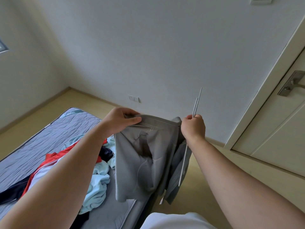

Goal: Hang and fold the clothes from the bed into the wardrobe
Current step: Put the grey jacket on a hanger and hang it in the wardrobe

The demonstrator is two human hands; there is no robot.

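Grey shorts (145, 162) hang in the air above the bed's right edge, held up by the waistband. My left hand (120, 120) grips the waistband's left end with curled fingers. My right hand (193, 126) pinches a thin white hanger (196, 104) together with the waistband's right end. The hanger's rods stick up above my fist and one runs down behind the shorts. On the grey quilted mattress (49, 138) lies a heap of clothes: a light blue garment (97, 184), a red, white and navy jacket (42, 171). The wardrobe is out of view.
A white wall with a socket plate (134, 98) stands ahead. A cream door with a metal handle (290, 85) is at the right. Pale wooden floor (214, 162) runs between bed and door. My white-clad lap (175, 220) shows at the bottom.
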